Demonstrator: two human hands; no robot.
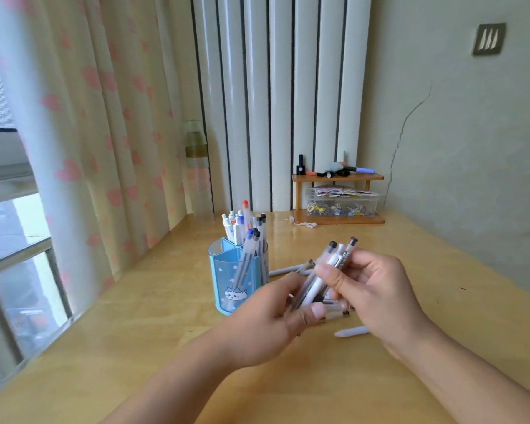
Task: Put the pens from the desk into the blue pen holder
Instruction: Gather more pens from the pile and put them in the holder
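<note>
The blue pen holder [233,283] stands on the wooden desk [135,301] left of centre, with a cat picture on its front and several pens upright in it. Just right of the holder, my left hand [266,322] and my right hand [377,292] together grip a bunch of pens [325,273], clear and white ones with dark caps pointing up. A grey pen [351,332] lies on the desk under my right hand. More grey pens [291,269] lie behind the hands, beside the holder.
A small wooden shelf [338,179] stands at the back against the wall, with cosmetics on top and a clear box of clips [341,205] below. A clear bottle [198,169] stands by the heart-patterned curtain [89,148]. A window is at left.
</note>
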